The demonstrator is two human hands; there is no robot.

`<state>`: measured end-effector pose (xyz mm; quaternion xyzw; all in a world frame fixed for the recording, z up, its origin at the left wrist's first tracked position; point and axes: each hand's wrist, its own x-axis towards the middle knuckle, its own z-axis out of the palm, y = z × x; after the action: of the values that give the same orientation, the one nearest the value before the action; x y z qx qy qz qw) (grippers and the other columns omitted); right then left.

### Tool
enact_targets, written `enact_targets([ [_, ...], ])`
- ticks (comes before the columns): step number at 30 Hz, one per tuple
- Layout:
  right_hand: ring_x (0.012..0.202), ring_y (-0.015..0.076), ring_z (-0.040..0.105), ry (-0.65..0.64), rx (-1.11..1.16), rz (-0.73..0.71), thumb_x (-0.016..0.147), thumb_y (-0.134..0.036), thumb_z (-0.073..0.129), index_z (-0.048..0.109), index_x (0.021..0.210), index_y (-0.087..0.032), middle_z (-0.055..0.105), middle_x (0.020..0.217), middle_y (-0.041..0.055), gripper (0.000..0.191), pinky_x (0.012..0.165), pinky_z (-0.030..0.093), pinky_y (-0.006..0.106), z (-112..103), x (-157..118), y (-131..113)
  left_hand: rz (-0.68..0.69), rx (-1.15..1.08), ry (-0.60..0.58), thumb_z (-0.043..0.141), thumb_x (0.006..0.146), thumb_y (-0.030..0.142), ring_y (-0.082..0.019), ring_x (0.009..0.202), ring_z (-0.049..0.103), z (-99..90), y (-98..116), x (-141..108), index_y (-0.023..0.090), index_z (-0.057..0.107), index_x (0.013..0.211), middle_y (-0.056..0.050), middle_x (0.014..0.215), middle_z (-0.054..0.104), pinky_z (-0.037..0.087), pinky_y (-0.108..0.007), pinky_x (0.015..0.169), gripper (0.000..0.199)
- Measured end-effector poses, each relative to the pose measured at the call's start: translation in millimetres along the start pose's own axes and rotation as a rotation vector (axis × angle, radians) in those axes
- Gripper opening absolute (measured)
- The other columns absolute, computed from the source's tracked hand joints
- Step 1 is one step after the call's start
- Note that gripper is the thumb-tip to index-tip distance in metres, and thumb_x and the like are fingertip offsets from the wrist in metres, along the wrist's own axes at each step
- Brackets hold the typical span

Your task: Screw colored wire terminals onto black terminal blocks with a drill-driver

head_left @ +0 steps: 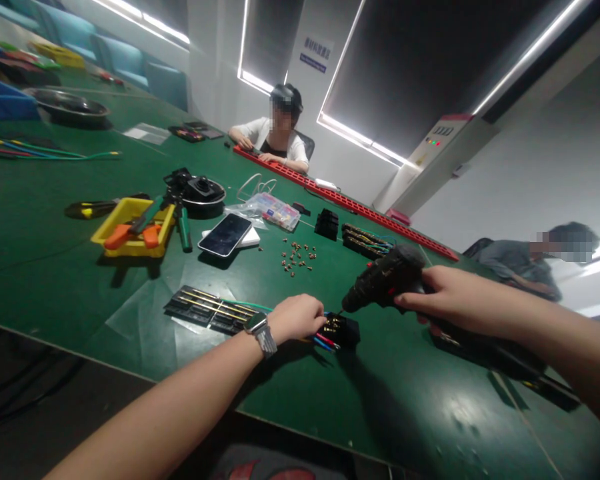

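My right hand (447, 293) grips a black cordless drill (387, 273). Its bit points down at a black terminal block (349, 331) with brass-coloured contacts; whether the tip touches a screw is too small to tell. At the block's left end my left hand (297, 317), wearing a watch, is closed with its fingertips on wires, largely hidden by the hand. A green wire (250, 305) leads in behind that hand, and red and blue wire ends (326, 342) show below it. Left of my wrist lie black strips with brass bars (207, 307).
Loose copper-coloured screws (297, 257) lie beyond my hands. Around them are a phone (225, 235), a parts box (280, 212), wired terminal strips (365, 240) and a yellow bin (125, 250) with tools. Two people sit farther off, one behind a red slotted rail (350, 200).
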<state>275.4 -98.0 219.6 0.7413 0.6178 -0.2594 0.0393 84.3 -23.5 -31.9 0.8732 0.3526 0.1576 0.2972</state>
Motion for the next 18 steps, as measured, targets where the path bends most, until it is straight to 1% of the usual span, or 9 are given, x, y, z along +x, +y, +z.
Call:
enact_targets([
  [2, 0.067, 0.0213, 0.073, -0.102, 0.074, -0.01, 0.079, -0.042, 0.08, 0.07, 0.096, -0.016, 0.075, 0.086, 0.0071, 0.033, 0.056, 0.058, 0.028, 0.4, 1.6, -0.7, 0.006, 0.018, -0.002, 0.058, 0.093, 0.037, -0.026, 0.079, 0.073, -1.6, 1.5, -1.5, 0.025, 0.077, 0.086, -0.007, 0.085, 0.077, 0.044, -0.031, 0.064, 0.024],
  [4, 0.073, 0.0229, 0.077, -0.258, 0.171, 0.044, 0.075, -0.035, 0.083, 0.07, 0.096, -0.017, 0.076, 0.093, 0.0069, 0.03, 0.059, 0.061, 0.028, 3.3, 1.5, -1.7, 0.008, 0.04, -0.018, 0.06, 0.09, 0.039, -0.026, 0.079, 0.073, -3.2, 2.5, -3.3, 0.025, 0.076, 0.086, -0.007, 0.085, 0.077, 0.044, -0.031, 0.064, 0.021],
  [6, 0.072, 0.0228, 0.077, -0.42, 0.252, 0.128, 0.072, -0.029, 0.082, 0.072, 0.093, -0.016, 0.076, 0.087, 0.0059, 0.027, 0.061, 0.062, 0.028, 8.8, -0.6, -3.7, 0.014, 0.058, -0.032, 0.065, 0.087, 0.041, -0.026, 0.08, 0.072, -4.9, 3.0, -5.2, 0.025, 0.075, 0.09, -0.007, 0.086, 0.076, 0.045, -0.031, 0.064, 0.02],
  [8, 0.064, 0.02, 0.074, -0.496, 0.304, 0.206, 0.071, -0.027, 0.08, 0.072, 0.085, -0.014, 0.075, 0.078, 0.0061, 0.02, 0.059, 0.06, 0.026, 15.5, -3.7, -6.5, 0.034, 0.048, -0.029, 0.071, 0.083, 0.043, -0.026, 0.083, 0.072, -6.5, 3.6, -6.8, 0.024, 0.073, 0.104, -0.006, 0.093, 0.076, 0.047, -0.03, 0.065, 0.028],
  [11, 0.053, 0.0159, 0.066, -0.422, 0.392, 0.29, 0.073, -0.03, 0.075, 0.07, 0.074, -0.015, 0.074, 0.071, 0.0076, 0.016, 0.05, 0.054, 0.024, 22.6, -5.7, -10.2, 0.104, 0.009, -0.009, 0.082, 0.076, 0.047, -0.027, 0.093, 0.072, -8.0, 6.1, -6.6, 0.022, 0.064, 0.13, -0.008, 0.116, 0.073, 0.052, -0.032, 0.074, 0.063],
  [13, 0.05, 0.0161, 0.064, -0.373, 0.442, 0.33, 0.075, -0.034, 0.076, 0.069, 0.075, -0.018, 0.074, 0.068, 0.0069, 0.017, 0.047, 0.053, 0.024, 22.9, -3.8, -11.0, 0.176, 0.015, -0.014, 0.086, 0.074, 0.048, -0.027, 0.1, 0.071, -8.0, 9.2, -3.6, 0.021, 0.061, 0.136, -0.01, 0.128, 0.067, 0.054, -0.033, 0.081, 0.072],
  [14, 0.05, 0.0165, 0.064, -0.359, 0.45, 0.341, 0.075, -0.035, 0.077, 0.069, 0.077, -0.019, 0.074, 0.067, 0.0064, 0.018, 0.046, 0.054, 0.025, 21.5, -1.9, -10.8, 0.21, 0.034, -0.019, 0.087, 0.075, 0.047, -0.028, 0.102, 0.071, -7.7, 10.9, -1.3, 0.02, 0.062, 0.133, -0.01, 0.129, 0.067, 0.054, -0.033, 0.084, 0.069],
  [16, 0.051, 0.017, 0.064, -0.337, 0.435, 0.337, 0.076, -0.037, 0.078, 0.07, 0.081, -0.02, 0.074, 0.069, 0.0063, 0.019, 0.047, 0.055, 0.025, 15.8, 3.7, -9.8, 0.255, 0.081, -0.018, 0.086, 0.078, 0.042, -0.029, 0.105, 0.069, -6.2, 13.8, 4.0, 0.019, 0.067, 0.123, -0.009, 0.12, 0.069, 0.054, -0.034, 0.086, 0.054],
  [18, 0.053, 0.0168, 0.064, -0.315, 0.371, 0.287, 0.078, -0.037, 0.075, 0.069, 0.082, -0.02, 0.076, 0.073, 0.0072, 0.019, 0.048, 0.056, 0.026, 7.3, 11.5, -8.6, 0.264, 0.096, 0.001, 0.084, 0.08, 0.035, -0.03, 0.106, 0.067, -3.9, 15.0, 8.8, 0.018, 0.069, 0.114, -0.009, 0.111, 0.07, 0.053, -0.035, 0.086, 0.041],
])
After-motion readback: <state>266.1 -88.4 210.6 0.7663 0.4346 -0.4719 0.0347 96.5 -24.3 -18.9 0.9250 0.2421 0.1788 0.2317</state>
